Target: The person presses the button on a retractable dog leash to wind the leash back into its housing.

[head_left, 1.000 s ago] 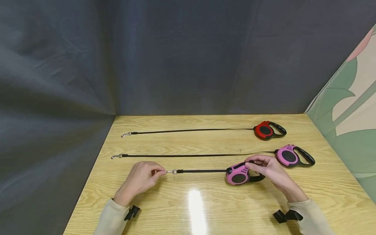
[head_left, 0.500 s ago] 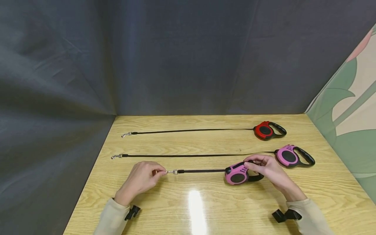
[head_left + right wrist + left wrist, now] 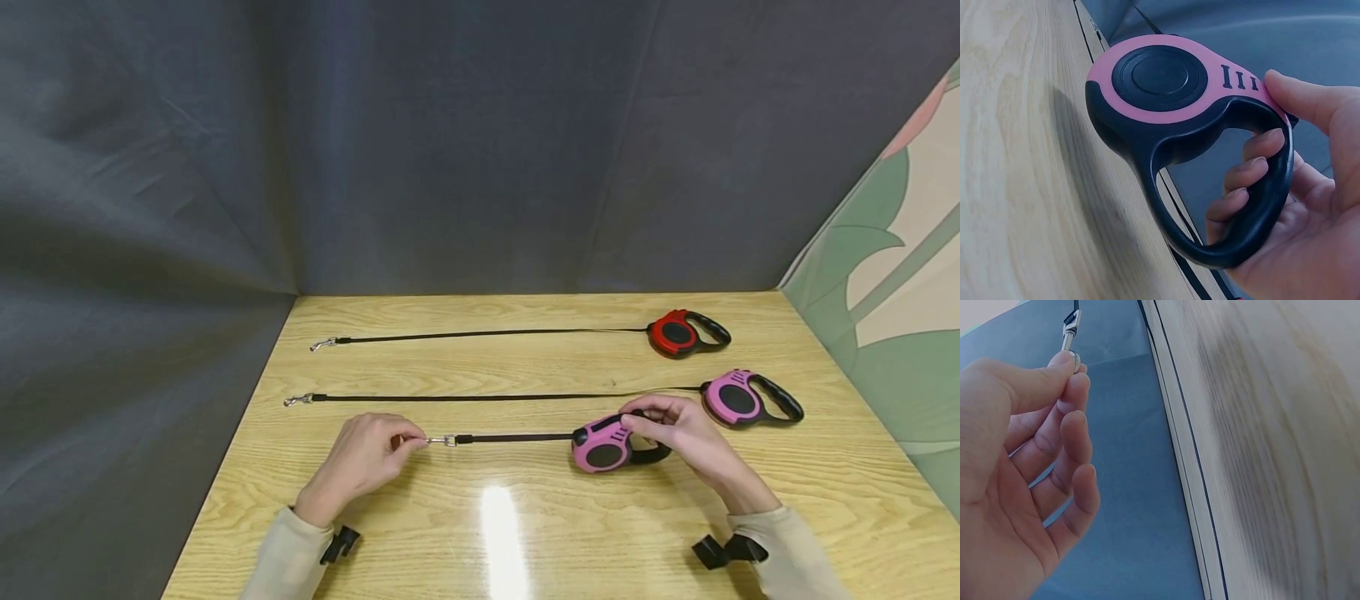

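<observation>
My right hand [image 3: 678, 433] grips the black handle of a pink retractable dog leash [image 3: 1160, 78], fingers curled through the loop and thumb on the casing near its top. Between thumb and index finger, my left hand [image 3: 367, 454] pinches the silver snap hook [image 3: 1071, 339] at the end of that leash. The short black strap [image 3: 517, 437] runs taut and straight between the two hands. In the left wrist view the other fingers of the left hand are loosely bent. The leash casing is raised off the table, its shadow showing on the wood in the right wrist view.
A second pink leash [image 3: 733, 397] lies behind on the wooden table [image 3: 420, 533], its strap stretched left to a snap hook [image 3: 297, 400]. Farther back lies a red leash [image 3: 675, 333], laid out the same way. Dark cloth [image 3: 465, 150] hangs behind and at left.
The pink leash in my right hand has shifted slightly left. The snap hook in my left hand has moved a little right, so the strap between them is slightly shorter.
</observation>
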